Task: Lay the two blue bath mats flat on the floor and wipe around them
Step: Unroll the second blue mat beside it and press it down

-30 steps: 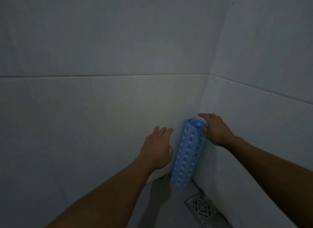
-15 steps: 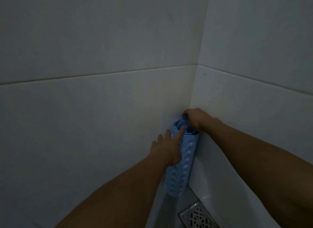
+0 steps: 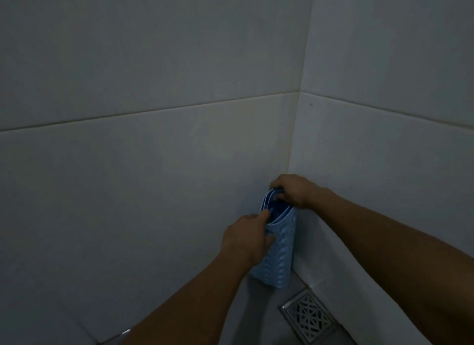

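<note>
A light blue perforated bath mat roll (image 3: 280,257) stands upright on the floor in the corner where two tiled walls meet. Layers of blue show at its open top; whether it is one mat or two I cannot tell. My left hand (image 3: 247,238) pinches the near rim of the roll, fingers inside and thumb on the outer face. My right hand (image 3: 291,190) grips the far rim at the top, against the corner.
A square metal floor drain (image 3: 309,316) lies just right of the roll's foot. Pale tiled walls (image 3: 154,190) close the corner on the left and right. A strip of grey floor (image 3: 261,308) shows under my forearms.
My left hand went from hovering beside the roll to pinching its near rim. My right hand shifted from resting on top to gripping the far rim. The top has been pulled wider.
</note>
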